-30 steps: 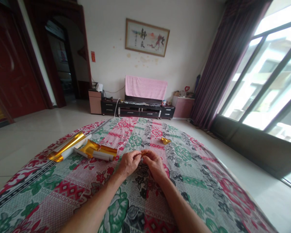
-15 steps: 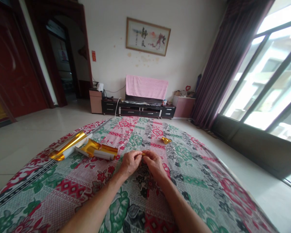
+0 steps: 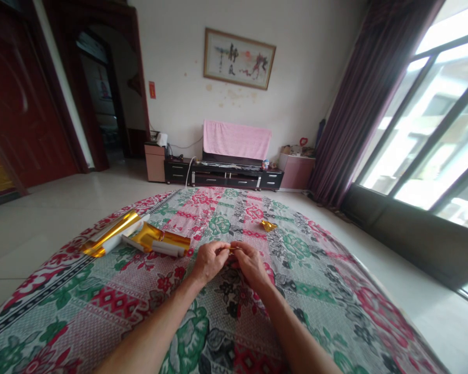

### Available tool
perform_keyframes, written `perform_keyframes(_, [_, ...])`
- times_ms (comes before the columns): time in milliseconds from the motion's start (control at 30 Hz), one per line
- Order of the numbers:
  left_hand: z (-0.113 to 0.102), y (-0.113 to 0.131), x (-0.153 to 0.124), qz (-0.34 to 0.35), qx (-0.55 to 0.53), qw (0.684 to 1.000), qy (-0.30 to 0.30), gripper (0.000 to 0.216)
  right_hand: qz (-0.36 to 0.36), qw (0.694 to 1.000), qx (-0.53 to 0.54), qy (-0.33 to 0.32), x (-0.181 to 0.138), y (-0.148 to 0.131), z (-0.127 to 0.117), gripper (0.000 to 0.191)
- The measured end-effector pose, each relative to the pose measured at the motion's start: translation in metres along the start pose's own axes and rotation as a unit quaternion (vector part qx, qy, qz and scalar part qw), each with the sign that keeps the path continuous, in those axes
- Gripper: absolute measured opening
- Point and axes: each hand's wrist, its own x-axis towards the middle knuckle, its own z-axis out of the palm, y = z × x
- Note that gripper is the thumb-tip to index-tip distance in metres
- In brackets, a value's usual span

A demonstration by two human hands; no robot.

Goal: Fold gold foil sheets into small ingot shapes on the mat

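My left hand [image 3: 212,258] and my right hand [image 3: 248,258] meet in front of me, low over the patterned cloth. Between their fingertips both pinch a small piece of gold foil paper [image 3: 232,248], mostly hidden by the fingers. A folded gold foil shape [image 3: 268,226] lies on the cloth beyond my right hand. To the left of my left hand rest curled sheets of gold foil paper [image 3: 167,240] with white backs, and a longer rolled gold sheet [image 3: 117,228] lies farther left.
The flowered red, green and grey cloth [image 3: 312,259] covers a large round surface. Past its far edge stands a low black TV cabinet [image 3: 226,176], with a pink towel [image 3: 237,139] above it. Tiled floor [image 3: 62,208] surrounds the cloth, and a dark curtain [image 3: 351,114] hangs by the window.
The hands stay together with the fingers shifting slightly, and a little more of the gold strip shows between them. The view has moved very slightly.
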Motion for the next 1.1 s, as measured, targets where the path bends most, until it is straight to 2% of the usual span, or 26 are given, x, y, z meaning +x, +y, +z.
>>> perform_keyframes(100, [0.001,-0.003,0.001,0.012,0.003,1.0,0.005,0.022,-0.091,0.984,-0.149,0.039,-0.005,-0.002,0.003,0.03])
perform_keyframes(200, [0.002,-0.007,0.002,0.021,0.015,1.0,0.014,0.024,-0.195,0.936,-0.285,0.069,-0.01,-0.003,0.006,0.03])
perform_keyframes(267, [0.002,-0.009,0.003,0.026,0.023,0.999,0.018,0.025,-0.22,0.918,-0.322,0.074,-0.012,-0.004,0.007,0.031])
perform_keyframes(367, [0.002,-0.01,0.003,0.032,0.029,0.999,0.024,0.025,-0.22,0.917,-0.327,0.063,-0.013,-0.004,0.006,0.03])
perform_keyframes(667, [-0.001,-0.001,0.001,0.027,0.032,0.999,0.028,0.023,-0.185,0.951,-0.245,0.029,-0.013,-0.01,0.002,0.033])
perform_keyframes(967, [-0.001,-0.001,0.001,0.022,0.052,0.998,0.014,0.022,-0.165,0.96,-0.226,0.003,-0.003,0.0,-0.003,0.034])
perform_keyframes(1100, [-0.001,0.002,0.0,0.01,0.042,0.999,0.011,0.022,-0.161,0.959,-0.232,0.016,-0.003,0.001,-0.003,0.033])
